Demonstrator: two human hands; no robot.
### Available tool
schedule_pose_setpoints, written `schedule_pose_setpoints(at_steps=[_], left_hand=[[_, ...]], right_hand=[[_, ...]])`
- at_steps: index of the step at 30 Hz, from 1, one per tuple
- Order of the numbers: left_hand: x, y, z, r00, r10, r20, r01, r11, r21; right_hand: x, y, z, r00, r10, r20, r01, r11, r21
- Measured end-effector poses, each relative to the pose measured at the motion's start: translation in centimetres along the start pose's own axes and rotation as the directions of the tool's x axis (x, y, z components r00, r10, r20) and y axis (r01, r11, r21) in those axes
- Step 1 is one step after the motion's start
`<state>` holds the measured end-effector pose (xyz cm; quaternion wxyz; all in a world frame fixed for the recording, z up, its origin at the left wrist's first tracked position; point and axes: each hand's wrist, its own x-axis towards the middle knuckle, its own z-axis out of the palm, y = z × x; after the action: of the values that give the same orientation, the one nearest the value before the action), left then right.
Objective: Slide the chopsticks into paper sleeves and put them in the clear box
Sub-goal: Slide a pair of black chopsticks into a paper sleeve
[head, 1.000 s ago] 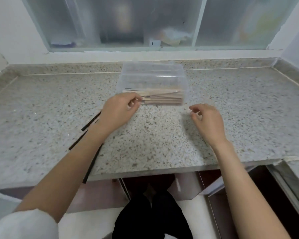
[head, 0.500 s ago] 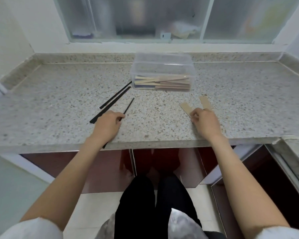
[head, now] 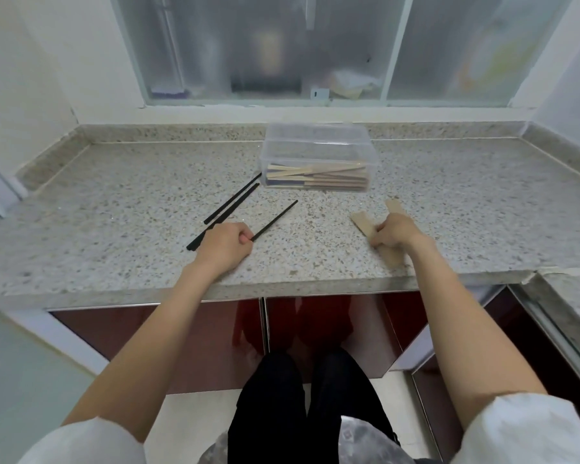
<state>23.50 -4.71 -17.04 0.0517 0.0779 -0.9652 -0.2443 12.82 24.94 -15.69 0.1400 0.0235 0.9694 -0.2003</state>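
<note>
Gripping: left hand (head: 223, 244) has fingers curled round the near end of a single black chopstick (head: 275, 220); right hand (head: 394, 231) pinches a tan paper sleeve (head: 362, 223) against the surface (head: 114, 209).
Chopstick axis: long axis runs diagonally, from the left hand up and to the right, tip pointing toward the clear box (head: 318, 157).
Sleeve axis: lies diagonally the other way, far end angled up-left, so its far end points roughly at the chopstick's tip side. Which end is the open mouth: cannot tell.
Second sleeve: another tan sleeve (head: 393, 206) just behind the right hand, touching or nearly touching it; more paper shows under the wrist near the surface edge.
Key relation: chopstick and sleeve sit well apart, one per hand, with bare surface between. Judgement: hands must converge toward the middle and the two axes be brought in line before the tip can enter the sleeve.
Nearer hand: left owns the chopstick, right owns the sleeve; neither needs a regrasp, by the look of it.
Spare chopsticks: black pair (head: 231, 204) lying parallel on the surface, left of the box, same diagonal; near end passes behind the left hand.
Box: open-topped, at the back centre of the surface, already holding a stack of sleeved chopsticks (head: 318, 177) lying crosswise.
Progress: judged well along; three loose chopsticks visible.
Risk: thin sleeve could buckle if the tip enters off-axis.
</note>
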Motion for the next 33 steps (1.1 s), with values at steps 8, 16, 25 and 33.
schedule_pose_setpoints(at_steps=[8,16,25,33], left_hand=[[-2.9,1.6,0.6,0.96,0.228,-0.161,-0.26,0.938,-0.227],[-3.7,3.0,0.9,0.954,0.222,-0.204,-0.283,0.89,-0.357],[-3.9,3.4,1.6,0.969,0.205,-0.137,-0.238,0.924,-0.301],[-4.1,2.6,0.4,0.943,0.268,-0.197,-0.318,0.9,-0.299]], right_hand=[[-5.5,-0.7,2.5,0.96,0.009,-0.278,0.244,0.459,0.854],[-6.7,0.4,4.4,0.992,-0.015,-0.129,0.123,-0.203,0.971],[-6.4,-1.7,3.9,0.995,0.041,0.089,-0.055,-0.514,0.856],[-6.3,-2.5,4.3,0.979,0.084,-0.183,0.196,-0.183,0.963]])
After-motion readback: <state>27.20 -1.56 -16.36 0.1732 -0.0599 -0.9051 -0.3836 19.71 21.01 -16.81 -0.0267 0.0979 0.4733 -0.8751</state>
